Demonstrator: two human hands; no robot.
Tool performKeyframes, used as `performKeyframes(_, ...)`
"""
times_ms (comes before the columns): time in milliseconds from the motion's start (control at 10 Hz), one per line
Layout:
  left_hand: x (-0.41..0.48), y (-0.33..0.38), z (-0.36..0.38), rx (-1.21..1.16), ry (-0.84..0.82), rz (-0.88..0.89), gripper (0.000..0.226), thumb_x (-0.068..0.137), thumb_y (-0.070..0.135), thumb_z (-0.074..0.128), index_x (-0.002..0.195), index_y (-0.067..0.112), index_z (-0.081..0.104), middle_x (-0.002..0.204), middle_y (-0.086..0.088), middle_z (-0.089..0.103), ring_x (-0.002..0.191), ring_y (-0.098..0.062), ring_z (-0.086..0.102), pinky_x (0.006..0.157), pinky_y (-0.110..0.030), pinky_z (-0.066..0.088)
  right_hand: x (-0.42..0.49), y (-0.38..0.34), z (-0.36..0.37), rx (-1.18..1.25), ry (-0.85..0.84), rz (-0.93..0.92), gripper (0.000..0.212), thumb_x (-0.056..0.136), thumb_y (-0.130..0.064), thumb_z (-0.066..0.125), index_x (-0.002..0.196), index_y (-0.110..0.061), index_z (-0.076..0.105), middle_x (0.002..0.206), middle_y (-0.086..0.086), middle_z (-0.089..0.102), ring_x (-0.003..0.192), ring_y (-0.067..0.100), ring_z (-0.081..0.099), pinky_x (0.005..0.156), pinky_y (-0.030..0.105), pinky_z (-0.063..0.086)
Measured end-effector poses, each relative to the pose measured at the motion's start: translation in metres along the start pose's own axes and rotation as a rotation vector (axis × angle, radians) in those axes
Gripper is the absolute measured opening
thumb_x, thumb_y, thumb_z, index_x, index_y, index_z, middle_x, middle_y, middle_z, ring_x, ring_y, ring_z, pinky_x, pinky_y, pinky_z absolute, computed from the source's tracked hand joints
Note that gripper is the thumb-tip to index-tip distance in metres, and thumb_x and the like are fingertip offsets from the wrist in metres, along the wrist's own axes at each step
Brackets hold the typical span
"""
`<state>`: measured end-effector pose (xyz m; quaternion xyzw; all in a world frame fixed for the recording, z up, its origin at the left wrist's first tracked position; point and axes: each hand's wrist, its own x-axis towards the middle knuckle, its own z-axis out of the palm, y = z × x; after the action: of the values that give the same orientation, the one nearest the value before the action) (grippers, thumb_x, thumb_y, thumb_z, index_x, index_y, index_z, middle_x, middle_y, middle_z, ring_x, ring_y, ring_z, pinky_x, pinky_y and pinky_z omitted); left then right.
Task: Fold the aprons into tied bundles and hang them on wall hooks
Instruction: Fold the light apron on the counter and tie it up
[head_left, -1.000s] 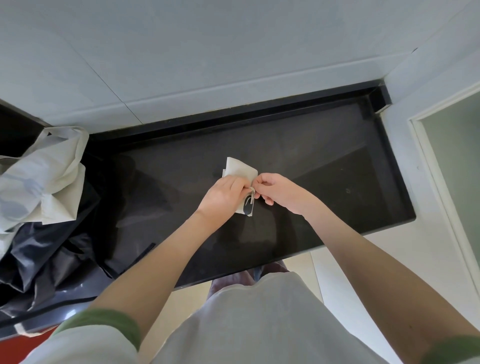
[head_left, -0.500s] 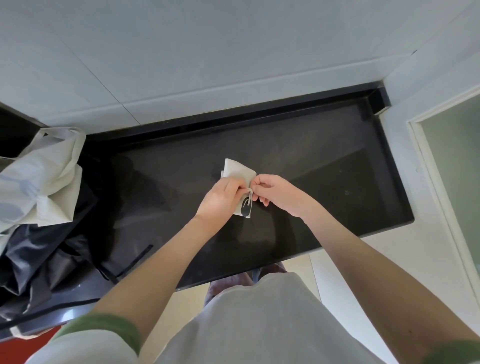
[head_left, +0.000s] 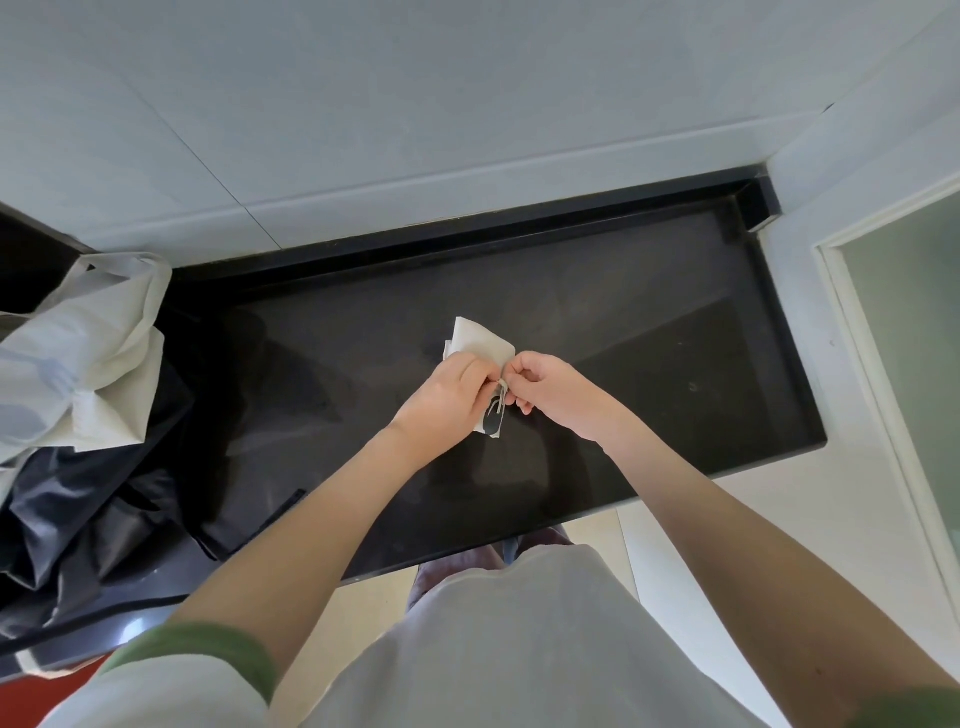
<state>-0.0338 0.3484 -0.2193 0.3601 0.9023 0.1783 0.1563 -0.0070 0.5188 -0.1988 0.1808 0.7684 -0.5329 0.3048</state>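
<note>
A small folded white apron bundle (head_left: 480, 340) with a dark printed mark lies over the middle of the black counter (head_left: 649, 332). My left hand (head_left: 447, 402) grips the bundle from the left and hides much of it. My right hand (head_left: 550, 392) pinches the thin pale tie string (head_left: 502, 400) at the bundle's right side, fingertip to fingertip with the left hand.
A loose white apron (head_left: 88, 353) lies heaped over crumpled black aprons (head_left: 78, 519) at the counter's left end. A grey tiled wall (head_left: 415, 130) rises behind the counter. A pale door frame (head_left: 883, 364) stands at the right. No hooks are in view.
The hands stay together on the bundle with small finger movements at the string. The bundle has barely shifted.
</note>
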Motion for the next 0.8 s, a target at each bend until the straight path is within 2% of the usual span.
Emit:
performKeyframes(100, 0.003, -0.003, 0.0, 0.163, -0.002, 0.215, 0.015, 0.078, 0.016, 0.074, 0.09, 0.009, 0.068, 0.083, -0.005, 0.059, 0.076, -0.022, 0.055, 0.071, -0.03, 0.047, -0.002, -0.001, 0.003, -0.056, 0.029, 0.004, 0.015, 0.099, -0.018, 0.046, 0.093, -0.009, 0.057, 0.074, -0.005, 0.063, 0.064, 0.009, 0.053, 0.07, 0.024, 0.047)
performKeyframes(200, 0.002, -0.006, 0.002, 0.237, 0.061, 0.25, 0.02, 0.069, 0.021, 0.079, 0.085, 0.018, 0.069, 0.077, 0.004, 0.057, 0.071, -0.015, 0.055, 0.066, -0.023, 0.046, -0.003, -0.001, 0.006, -0.066, 0.059, -0.003, 0.014, 0.098, -0.018, 0.048, 0.089, -0.011, 0.056, 0.07, -0.007, 0.062, 0.062, 0.007, 0.053, 0.067, 0.02, 0.047)
performKeyframes(300, -0.004, -0.001, 0.002, 0.203, 0.123, 0.311, 0.033, 0.069, 0.006, 0.077, 0.091, 0.01, 0.053, 0.072, -0.005, 0.053, 0.063, -0.021, 0.053, 0.059, -0.03, 0.05, -0.004, -0.004, 0.007, -0.093, 0.071, -0.007, 0.014, 0.098, -0.019, 0.048, 0.089, -0.012, 0.056, 0.069, -0.008, 0.062, 0.062, 0.006, 0.054, 0.065, 0.017, 0.046)
performKeyframes(400, -0.006, 0.004, -0.003, 0.023, 0.238, 0.206, 0.017, 0.084, 0.007, 0.061, 0.097, 0.009, 0.05, 0.08, -0.012, 0.058, 0.072, -0.026, 0.057, 0.068, -0.034, 0.053, -0.003, -0.004, 0.008, -0.089, 0.07, -0.005, 0.013, 0.098, -0.019, 0.048, 0.09, -0.011, 0.056, 0.072, -0.006, 0.063, 0.062, 0.007, 0.054, 0.068, 0.02, 0.047)
performKeyframes(500, -0.007, 0.003, -0.002, -0.194, 0.179, 0.062, 0.02, 0.09, 0.015, 0.043, 0.086, 0.003, 0.058, 0.081, -0.008, 0.057, 0.079, -0.014, 0.047, 0.073, -0.028, 0.047, -0.002, -0.003, 0.008, -0.072, 0.055, 0.003, 0.014, 0.099, -0.018, 0.048, 0.089, -0.01, 0.056, 0.075, -0.003, 0.064, 0.064, 0.008, 0.054, 0.07, 0.023, 0.048)
performKeyframes(600, -0.004, 0.003, -0.007, -0.246, 0.126, 0.017, 0.023, 0.093, 0.019, 0.043, 0.094, 0.004, 0.061, 0.095, -0.009, 0.06, 0.089, -0.012, 0.046, 0.085, -0.03, 0.041, -0.004, 0.0, 0.005, 0.049, 0.008, -0.017, 0.015, 0.1, -0.013, 0.047, 0.093, -0.005, 0.058, 0.079, 0.003, 0.063, 0.067, 0.009, 0.055, 0.067, 0.021, 0.05)
performKeyframes(700, 0.0, 0.003, -0.003, -0.268, 0.117, -0.023, 0.027, 0.098, 0.023, 0.045, 0.116, 0.009, 0.06, 0.121, -0.009, 0.055, 0.112, -0.019, 0.047, 0.094, -0.023, 0.034, -0.006, 0.002, 0.002, 0.089, -0.009, -0.051, 0.015, 0.099, -0.017, 0.053, 0.099, -0.004, 0.061, 0.079, 0.002, 0.064, 0.069, 0.007, 0.059, 0.069, 0.022, 0.054)
performKeyframes(800, 0.0, 0.006, -0.008, -0.267, 0.078, -0.079, 0.022, 0.098, 0.019, 0.048, 0.112, 0.008, 0.06, 0.116, -0.01, 0.056, 0.107, -0.018, 0.048, 0.092, -0.024, 0.038, -0.005, 0.003, 0.003, -0.139, 0.02, -0.114, 0.007, 0.096, -0.02, 0.058, 0.094, -0.013, 0.059, 0.081, 0.001, 0.067, 0.064, 0.003, 0.059, 0.07, 0.018, 0.051)
